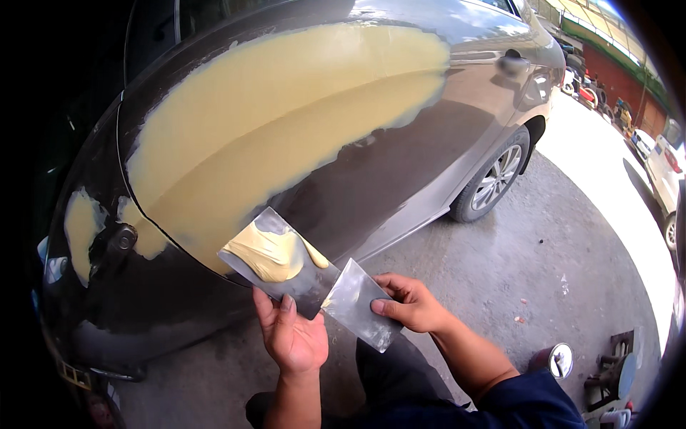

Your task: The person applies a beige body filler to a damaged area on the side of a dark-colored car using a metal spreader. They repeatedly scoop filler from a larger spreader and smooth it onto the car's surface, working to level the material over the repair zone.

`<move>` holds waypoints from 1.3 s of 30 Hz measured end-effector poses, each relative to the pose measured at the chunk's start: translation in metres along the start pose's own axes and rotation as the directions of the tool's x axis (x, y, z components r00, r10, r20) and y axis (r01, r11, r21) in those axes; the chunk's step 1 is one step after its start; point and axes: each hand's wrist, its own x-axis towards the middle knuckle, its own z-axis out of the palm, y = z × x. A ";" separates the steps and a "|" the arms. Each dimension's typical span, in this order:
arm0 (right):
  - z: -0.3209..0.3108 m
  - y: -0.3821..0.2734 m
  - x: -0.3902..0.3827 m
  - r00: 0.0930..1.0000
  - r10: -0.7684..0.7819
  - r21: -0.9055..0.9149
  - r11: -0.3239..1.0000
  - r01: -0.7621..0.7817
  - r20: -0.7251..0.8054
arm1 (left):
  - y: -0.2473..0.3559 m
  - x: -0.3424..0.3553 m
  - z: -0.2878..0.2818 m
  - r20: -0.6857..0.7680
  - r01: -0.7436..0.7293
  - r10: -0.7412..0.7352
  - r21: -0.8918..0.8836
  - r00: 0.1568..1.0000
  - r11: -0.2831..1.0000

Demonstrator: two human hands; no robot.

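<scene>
My left hand (293, 336) grips the lower end of a flat metal plate (307, 286), its thumb on the top face; pale yellow putty (266, 252) is heaped on the plate's upper part. To the right, my right hand (404, 304) holds a thin metal spreader (351, 305), thumb on top; the spreader's left edge meets or nearly meets the plate and has a little putty on it. Beyond both hands is a dark grey-brown car body (393, 186) with a large patch of dull yellow filler (271, 107) across the door and a smaller patch (84, 229) near the front.
The car's wheel (493, 179) rests on grey concrete (543, 264) at the right. A metal can (554, 361) and a low stand (611, 375) are at lower right. A white vehicle (663, 164) and piled clutter (600, 104) lie farther back, beside sunlit ground (579, 164).
</scene>
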 end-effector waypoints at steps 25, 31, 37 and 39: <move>-0.019 -0.087 0.030 0.824 -0.269 -0.666 0.489 0.563 0.498 | -0.004 -0.001 -0.056 0.275 0.293 -0.354 0.240 0.894 0.925; -0.019 -0.076 0.023 0.805 -0.566 -0.889 0.261 0.377 0.176 | 0.005 -0.004 -0.030 0.034 0.257 -0.269 0.209 0.962 0.944; 0.023 -0.061 0.011 0.712 -0.523 -0.880 -0.202 0.430 0.468 | 0.003 -0.007 -0.020 -0.020 0.223 -0.226 0.256 0.974 0.941; 0.016 -0.054 0.010 0.761 -0.446 -0.882 -0.205 0.425 0.471 | 0.001 -0.005 -0.017 -0.001 0.171 -0.182 0.339 0.983 0.925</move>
